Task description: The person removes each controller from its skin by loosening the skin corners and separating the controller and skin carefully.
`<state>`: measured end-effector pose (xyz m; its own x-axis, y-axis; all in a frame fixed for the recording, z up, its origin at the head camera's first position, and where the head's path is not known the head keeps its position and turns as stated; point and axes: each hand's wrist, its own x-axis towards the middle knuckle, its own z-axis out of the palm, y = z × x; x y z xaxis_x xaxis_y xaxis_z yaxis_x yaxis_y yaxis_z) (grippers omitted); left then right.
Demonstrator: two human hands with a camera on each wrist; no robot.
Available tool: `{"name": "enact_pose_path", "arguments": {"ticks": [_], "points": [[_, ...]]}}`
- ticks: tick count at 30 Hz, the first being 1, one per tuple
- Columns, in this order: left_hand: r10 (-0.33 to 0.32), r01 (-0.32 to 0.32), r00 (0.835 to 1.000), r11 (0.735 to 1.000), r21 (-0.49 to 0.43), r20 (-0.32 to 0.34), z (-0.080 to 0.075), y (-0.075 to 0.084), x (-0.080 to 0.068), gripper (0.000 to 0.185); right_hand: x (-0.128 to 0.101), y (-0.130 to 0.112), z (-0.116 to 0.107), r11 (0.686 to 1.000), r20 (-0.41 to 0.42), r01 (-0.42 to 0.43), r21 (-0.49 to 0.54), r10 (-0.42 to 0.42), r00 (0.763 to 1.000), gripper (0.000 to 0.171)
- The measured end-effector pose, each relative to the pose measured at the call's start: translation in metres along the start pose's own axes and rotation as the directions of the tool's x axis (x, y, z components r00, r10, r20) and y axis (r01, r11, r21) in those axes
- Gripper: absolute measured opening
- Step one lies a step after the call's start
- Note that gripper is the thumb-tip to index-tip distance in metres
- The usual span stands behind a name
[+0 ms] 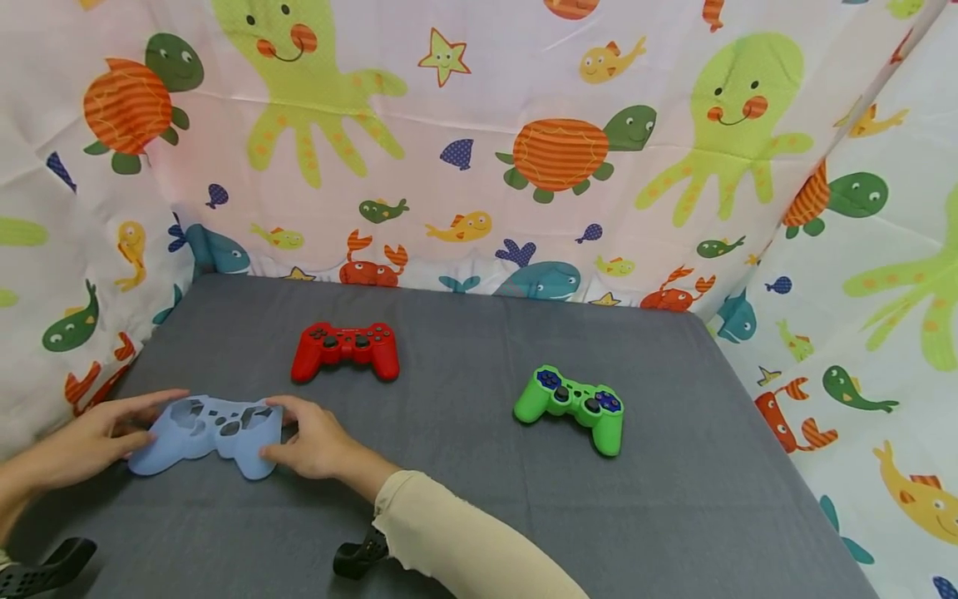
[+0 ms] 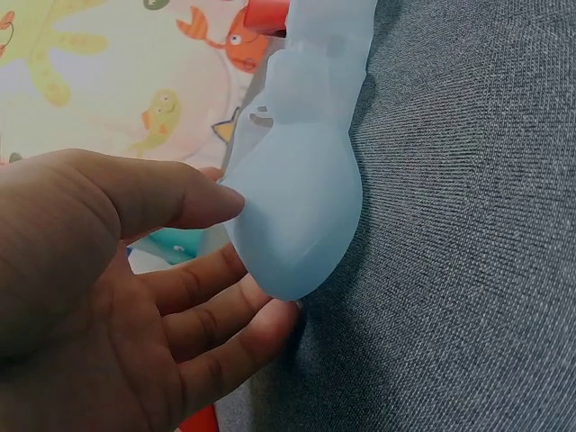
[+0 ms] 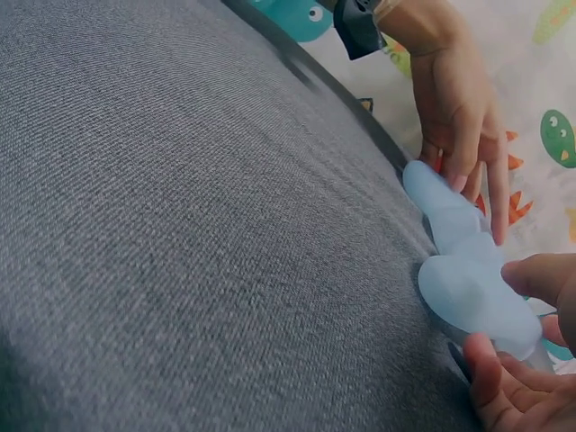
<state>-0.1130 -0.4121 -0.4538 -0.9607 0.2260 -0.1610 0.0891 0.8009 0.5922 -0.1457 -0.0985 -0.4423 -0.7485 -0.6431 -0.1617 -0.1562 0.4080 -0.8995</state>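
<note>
A light blue, soft-looking game controller cover [image 1: 165, 445] with cut-out openings is at the left of the grey table. My left hand [image 1: 97, 437] holds its left grip end, thumb on top and the other fingers behind and below, as the left wrist view shows on the cover [image 2: 297, 207]. At the opposite end, my right hand [image 1: 314, 441] pinches the right side between thumb and fingers. In the right wrist view the cover [image 3: 468, 292] hangs close to the cloth; whether it touches cannot be told. Grey cloth shows through its openings.
A red game controller [image 1: 348, 343] lies beyond my hands. Farther right sits a green controller [image 1: 576, 399] with blue buttons, turned at an angle. Grey cloth [image 1: 464, 466] covers the table. Sea-animal curtains [image 1: 479, 100] rise along the back and both sides.
</note>
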Motion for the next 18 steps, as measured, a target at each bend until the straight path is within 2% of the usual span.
{"name": "enact_pose_path", "arguments": {"ticks": [3,8,18], "points": [[0.010,-0.010,1.000,1.000,-0.004,-0.014,-0.001,0.001,-0.001,0.057,-0.001,0.001,-0.003,1.000,0.012,-0.007,0.016,0.007,1.000,0.058],[-0.007,0.007,1.000,1.000,-0.011,-0.030,-0.003,0.003,-0.001,0.050,-0.003,0.000,-0.009,1.000,0.011,0.000,0.005,0.000,1.000,0.055],[-0.014,0.015,0.993,1.000,0.006,-0.121,-0.014,0.010,-0.001,0.048,-0.012,0.003,-0.026,1.000,0.010,0.015,-0.004,-0.015,1.000,0.049]]}}
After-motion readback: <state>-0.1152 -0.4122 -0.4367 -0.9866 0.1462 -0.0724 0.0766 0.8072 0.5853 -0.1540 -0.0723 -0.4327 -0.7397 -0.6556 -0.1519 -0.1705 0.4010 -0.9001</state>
